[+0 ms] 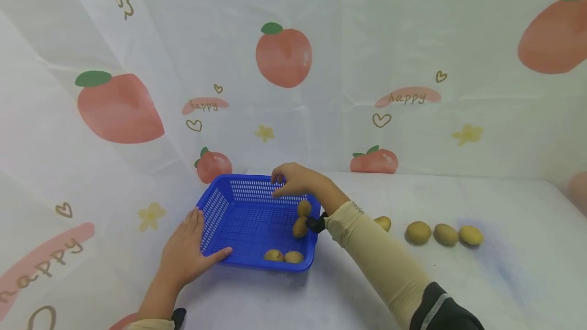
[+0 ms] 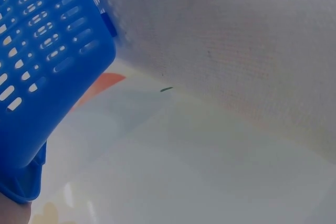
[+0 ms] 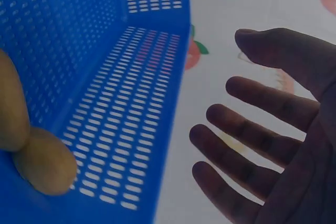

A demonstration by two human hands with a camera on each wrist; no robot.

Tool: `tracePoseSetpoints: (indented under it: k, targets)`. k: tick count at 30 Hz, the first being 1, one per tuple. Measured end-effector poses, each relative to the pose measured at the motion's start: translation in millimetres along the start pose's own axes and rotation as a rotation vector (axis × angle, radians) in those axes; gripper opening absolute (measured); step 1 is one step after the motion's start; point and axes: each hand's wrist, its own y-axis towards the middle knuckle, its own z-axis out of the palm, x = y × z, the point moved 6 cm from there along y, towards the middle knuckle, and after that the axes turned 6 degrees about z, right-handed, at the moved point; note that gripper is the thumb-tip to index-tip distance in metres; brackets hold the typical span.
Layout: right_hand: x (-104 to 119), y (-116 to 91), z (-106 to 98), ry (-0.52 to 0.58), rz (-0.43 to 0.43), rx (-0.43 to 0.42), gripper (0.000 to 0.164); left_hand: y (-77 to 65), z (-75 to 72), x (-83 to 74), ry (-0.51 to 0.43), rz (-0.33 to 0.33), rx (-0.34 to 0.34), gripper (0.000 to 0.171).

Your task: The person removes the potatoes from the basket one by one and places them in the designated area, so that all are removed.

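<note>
A blue plastic basket with slotted walls stands on the white tabletop. My left hand rests with straight fingers along its left side, thumb over the near rim; only a sliver of that hand shows in the left wrist view. Above the basket's far right part, my right hand hangs with loosely bent, spread fingers; in the right wrist view nothing is between the fingers. Inside, a potato and another potato lie by the right wall. A further potato pair sits behind the near rim.
Right of the basket, several potatoes lie in a rough row on the table: a potato, a browner potato, a yellower potato and a potato partly hidden by the right sleeve. A fruit-printed sheet hangs behind.
</note>
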Motion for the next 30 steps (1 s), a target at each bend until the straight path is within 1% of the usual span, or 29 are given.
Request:
tracePoseSetpoints:
  k: [4, 6, 9, 14, 19, 21, 24, 27, 28, 30]
  targets:
    - [-0.6, 10.9, 16.5, -0.023, 0.064, 0.051, 0.038, 0.6, 1.7, 2.7, 0.002, 0.0, 0.002, 0.131]
    - [-0.8, 13.9, 23.2, -0.049, 0.117, 0.083, 0.039, 1.5, 3.3, 3.6, 0.004, 0.001, 0.004, 0.131]
    - [-3.4, 18.5, 34.2, -0.119, 0.186, 0.137, 0.037, 2.8, 5.1, 4.4, 0.01, 0.004, 0.001, 0.131]
    - [-12.7, 24.5, 50.8, -0.214, 0.286, 0.209, 0.03, 2.6, 3.6, 2.0, 0.013, 0.008, -0.009, 0.13]
    - [-23.3, 25.0, 61.0, -0.281, 0.384, 0.254, 0.034, 1.6, 1.7, -0.6, 0.012, 0.007, -0.001, 0.129]
    - [-26.2, 23.6, 63.4, -0.3, 0.414, 0.274, 0.038, 1.1, 1.1, -1.1, 0.011, 0.006, 0.004, 0.129]
    - [-31.0, 23.0, 66.6, -0.298, 0.453, 0.293, 0.047, 0.6, 0.7, -1.4, 0.011, 0.005, 0.007, 0.129]
    - [-32.4, 20.8, 67.3, -0.295, 0.468, 0.286, 0.06, 0.7, 0.7, -0.8, 0.013, 0.001, 0.003, 0.13]
    - [-32.4, 20.4, 67.7, -0.307, 0.467, 0.285, 0.062, 0.7, 0.8, -0.7, 0.013, -0.001, 0.001, 0.13]
    - [-31.1, 19.6, 67.8, -0.364, 0.46, 0.276, 0.058, 0.9, 0.5, -0.4, 0.012, -0.002, -0.005, 0.13]
